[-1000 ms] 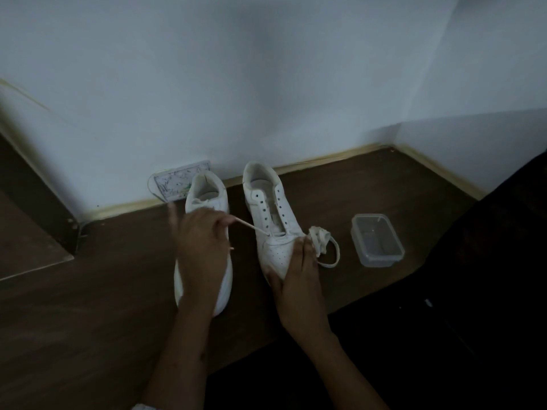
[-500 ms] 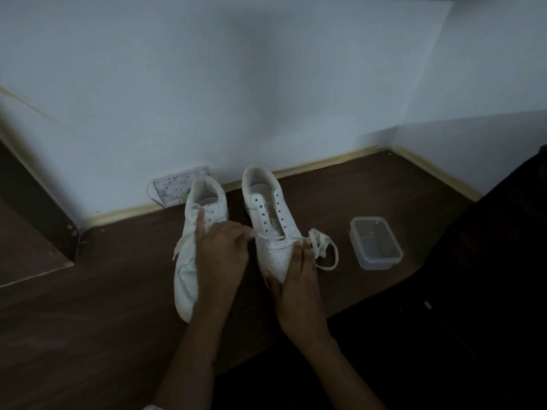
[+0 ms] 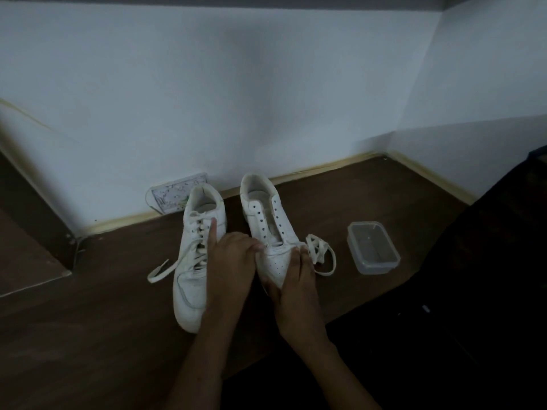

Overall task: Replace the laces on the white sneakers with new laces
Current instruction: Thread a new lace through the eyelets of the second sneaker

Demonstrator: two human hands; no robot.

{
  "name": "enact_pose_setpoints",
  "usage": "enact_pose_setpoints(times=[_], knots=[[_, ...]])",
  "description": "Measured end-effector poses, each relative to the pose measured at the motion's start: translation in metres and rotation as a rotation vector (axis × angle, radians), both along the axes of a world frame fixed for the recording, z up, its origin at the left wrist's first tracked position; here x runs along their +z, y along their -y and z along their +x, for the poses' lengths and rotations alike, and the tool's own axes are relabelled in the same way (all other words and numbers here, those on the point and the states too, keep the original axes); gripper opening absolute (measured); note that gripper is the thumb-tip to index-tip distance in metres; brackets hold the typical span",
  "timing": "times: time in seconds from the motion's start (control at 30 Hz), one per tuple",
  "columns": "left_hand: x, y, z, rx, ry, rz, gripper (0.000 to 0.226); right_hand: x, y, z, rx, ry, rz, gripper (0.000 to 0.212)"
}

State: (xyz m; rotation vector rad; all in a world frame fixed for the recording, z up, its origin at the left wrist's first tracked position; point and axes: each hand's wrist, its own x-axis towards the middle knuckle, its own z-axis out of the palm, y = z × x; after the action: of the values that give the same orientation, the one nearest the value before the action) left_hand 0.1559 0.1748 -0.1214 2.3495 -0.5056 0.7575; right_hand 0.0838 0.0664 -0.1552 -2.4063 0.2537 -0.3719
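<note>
I report from the fingers outward. The left hand has its thumb and curled fingers pinched at the lowest eyelets of the unlaced white low-top sneaker, its forefinger pointing straight out over the neighbouring shoe; whether lace is held in that pinch I cannot tell; the right hand grips the same sneaker's toe, thumb on one side and fingers over the other.

Change noted: a second ago the left hand stood over the other shoe with a taut strand drawn out from the eyelets; it has since come back to the eyelet row and no taut strand shows; I judge one pull finished and the next threading about to start, with most eyelets still bare.

The flat white lace lies bunched and looped against the sneaker's right side; the laced white sneaker lies just left, one lace end trailing on the dark wooden floor; a clear plastic tub stands well apart, right.
</note>
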Motion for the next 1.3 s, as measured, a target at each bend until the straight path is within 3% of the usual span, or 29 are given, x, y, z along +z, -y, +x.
enact_pose_setpoints(times=[0.1, 0.23, 0.37, 0.43, 0.5, 0.6, 0.73, 0.9, 1.03, 1.17, 1.3], knots=[[0.016, -0.032, 0.002, 0.149, 0.027, -0.149, 0.017, 0.002, 0.000, -0.001, -0.005, -0.001, -0.003, 0.081], [0.022, -0.076, 0.008, 0.371, 0.000, -0.042, 0.008, 0.004, 0.000, -0.001, -0.005, -0.004, 0.006, 0.081], [0.015, -0.038, 0.005, 0.164, -0.084, 0.035, 0.023, 0.003, -0.002, 0.000, -0.013, 0.002, -0.008, 0.081], [0.007, -0.008, -0.002, 0.035, -0.106, 0.051, 0.014, 0.001, -0.002, 0.001, -0.015, 0.003, -0.005, 0.082], [0.000, 0.005, -0.004, -0.030, -0.077, 0.024, 0.018, 0.001, -0.002, 0.000, -0.015, 0.010, -0.008, 0.081], [0.007, -0.016, 0.001, 0.087, -0.047, -0.057, 0.022, 0.002, -0.001, -0.001, -0.010, -0.003, -0.011, 0.081], [0.019, -0.052, 0.008, 0.231, -0.040, -0.120, 0.005, 0.009, 0.002, -0.003, 0.021, -0.024, 0.053, 0.076], [0.013, -0.030, 0.013, 0.028, -0.070, 0.051, 0.030, 0.023, 0.032, 0.016, -0.093, 0.166, 0.033, 0.032], [0.006, -0.007, 0.005, -0.029, -0.170, 0.017, 0.014, 0.029, 0.051, 0.035, 0.055, 0.010, -0.161, 0.031], [0.006, -0.007, 0.002, -0.072, -0.180, -0.040, 0.014, 0.037, 0.065, 0.035, 0.082, -0.036, -0.183, 0.019], [0.010, -0.004, -0.004, -0.097, -0.214, -0.084, 0.021, 0.040, 0.070, 0.036, 0.011, -0.043, -0.305, 0.026]])
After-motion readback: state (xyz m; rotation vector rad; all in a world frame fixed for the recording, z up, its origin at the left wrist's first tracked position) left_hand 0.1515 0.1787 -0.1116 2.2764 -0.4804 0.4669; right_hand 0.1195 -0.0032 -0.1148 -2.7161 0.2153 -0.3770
